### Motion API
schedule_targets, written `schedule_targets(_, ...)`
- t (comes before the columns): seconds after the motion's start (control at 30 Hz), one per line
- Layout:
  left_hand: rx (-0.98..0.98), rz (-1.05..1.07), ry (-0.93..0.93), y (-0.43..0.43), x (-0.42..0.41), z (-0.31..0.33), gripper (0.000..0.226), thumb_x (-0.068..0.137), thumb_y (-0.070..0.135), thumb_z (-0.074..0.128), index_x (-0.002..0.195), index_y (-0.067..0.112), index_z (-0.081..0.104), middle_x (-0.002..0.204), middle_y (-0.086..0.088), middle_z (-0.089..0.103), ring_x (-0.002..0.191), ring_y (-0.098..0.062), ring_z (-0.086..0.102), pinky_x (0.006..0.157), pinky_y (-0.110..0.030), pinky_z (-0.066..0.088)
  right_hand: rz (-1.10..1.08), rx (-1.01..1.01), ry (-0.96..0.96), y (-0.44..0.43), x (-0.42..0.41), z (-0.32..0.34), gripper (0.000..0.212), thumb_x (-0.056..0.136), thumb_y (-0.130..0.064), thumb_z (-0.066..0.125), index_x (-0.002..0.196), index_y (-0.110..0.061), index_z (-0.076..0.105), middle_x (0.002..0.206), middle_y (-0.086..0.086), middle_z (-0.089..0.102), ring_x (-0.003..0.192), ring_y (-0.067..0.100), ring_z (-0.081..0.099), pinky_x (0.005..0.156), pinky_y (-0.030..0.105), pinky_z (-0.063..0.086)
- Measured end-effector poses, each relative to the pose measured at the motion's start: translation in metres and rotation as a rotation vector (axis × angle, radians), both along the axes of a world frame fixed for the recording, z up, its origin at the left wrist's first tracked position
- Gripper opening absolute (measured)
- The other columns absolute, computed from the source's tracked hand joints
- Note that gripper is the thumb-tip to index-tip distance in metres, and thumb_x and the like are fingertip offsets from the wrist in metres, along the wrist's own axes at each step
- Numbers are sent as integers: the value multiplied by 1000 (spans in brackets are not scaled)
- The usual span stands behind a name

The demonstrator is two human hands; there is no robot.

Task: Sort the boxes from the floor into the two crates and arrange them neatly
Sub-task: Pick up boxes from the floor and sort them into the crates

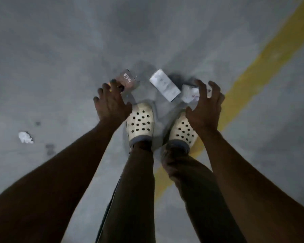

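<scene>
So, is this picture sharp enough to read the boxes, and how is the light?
In the head view the light is dim and flat, the trousers nearly black; the grey floor smears outward in streaks, a motion blur; "65W" on the pink box is readable, the print on the middle white box and the right white box is not.

Grey floor [51,58], yellow stripe [253,67] — a 65W box [129,79], a long white box [165,85], a smaller box [189,95], a white scrap [25,137]
</scene>
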State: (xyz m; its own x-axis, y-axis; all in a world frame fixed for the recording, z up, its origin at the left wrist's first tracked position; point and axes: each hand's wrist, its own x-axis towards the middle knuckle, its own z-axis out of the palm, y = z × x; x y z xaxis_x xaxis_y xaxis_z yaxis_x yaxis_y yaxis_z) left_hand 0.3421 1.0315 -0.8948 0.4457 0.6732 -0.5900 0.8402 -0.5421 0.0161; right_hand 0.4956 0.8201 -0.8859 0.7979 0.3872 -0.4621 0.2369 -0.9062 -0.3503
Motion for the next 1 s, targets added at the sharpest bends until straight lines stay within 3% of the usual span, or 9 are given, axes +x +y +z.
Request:
schedule_targets(0.1, 29, 41, 13, 17, 0, -49, 98, 71, 34, 83, 148, 13, 27, 149, -16, 37, 129, -42, 42, 98, -57, 41, 25, 12, -58, -7, 1, -37, 88, 68, -9, 71, 147, -33, 44, 153, 7, 35, 131, 37, 37, 86, 52, 50)
schedule_targets(0.23, 38, 55, -58, 29, 0, -66, 56, 79, 19, 71, 127, 4, 48, 124, -20, 57, 114, -42, 51, 88, -48, 43, -25, 100, -43, -18, 4, -47, 72, 73, -8, 74, 139, -28, 54, 140, 3, 49, 118, 32, 48, 84, 43, 53)
schedule_targets(0.3, 31, 51, -140, 28, 4, -44, 51, 77, 21, 72, 122, 5, 53, 117, -19, 60, 107, -42, 53, 82, -45, 43, -131, 148, -17, -21, 5, -27, 70, 72, -11, 80, 137, -27, 57, 135, 5, 54, 116, 31, 53, 85, 33, 49)
schedule_targets(0.4, -12, 67, -283, 17, 8, 25, 55, 74, 30, 77, 121, 8, 58, 112, -16, 64, 100, -41, 56, 78, -44, 46, -342, 211, 15, -19, 4, 39, 71, 69, -17, 85, 135, -25, 59, 129, 6, 58, 117, 25, 56, 91, 32, 50)
schedule_targets(0.5, -110, 194, -489, 3, 8, 131, 53, 66, 30, 82, 113, 14, 63, 100, -8, 67, 89, -35, 59, 77, -40, 48, -477, 342, 36, -16, -9, 144, 71, 70, -36, 88, 133, -18, 60, 129, 8, 61, 116, 13, 57, 98, 29, 51)
schedule_targets(0.57, -198, 327, -549, -7, 13, 203, 52, 64, 33, 86, 108, 19, 64, 93, -1, 69, 85, -30, 63, 78, -41, 52, -634, 379, 145, -13, -18, 220, 75, 70, -46, 88, 135, -23, 58, 133, 3, 62, 121, 14, 59, 102, 41, 54)
schedule_targets(0.67, -354, 452, -586, -16, 37, 328, 53, 66, 39, 89, 110, 24, 64, 100, 3, 72, 92, -22, 67, 83, -38, 55, -856, 463, 276, -9, -27, 352, 74, 71, -36, 91, 136, -24, 56, 135, -3, 62, 122, 21, 63, 96, 50, 58)
schedule_targets(0.8, -494, 421, -672, -33, 77, 469, 53, 72, 33, 90, 116, 19, 64, 107, 5, 71, 93, -14, 66, 78, -10, 46, -1016, 628, 217, -21, -36, 508, 64, 79, -20, 87, 135, -18, 57, 131, -2, 66, 114, 18, 68, 93, 41, 60)
schedule_targets(1.0, -621, 185, -765, -85, 116, 609, 57, 66, 42, 92, 112, 21, 65, 104, 7, 73, 87, -9, 69, 79, -20, 54, -1236, 773, 7, -73, -67, 658, 51, 80, -38, 84, 125, -27, 64, 120, -4, 73, 112, 20, 68, 95, 58, 56)
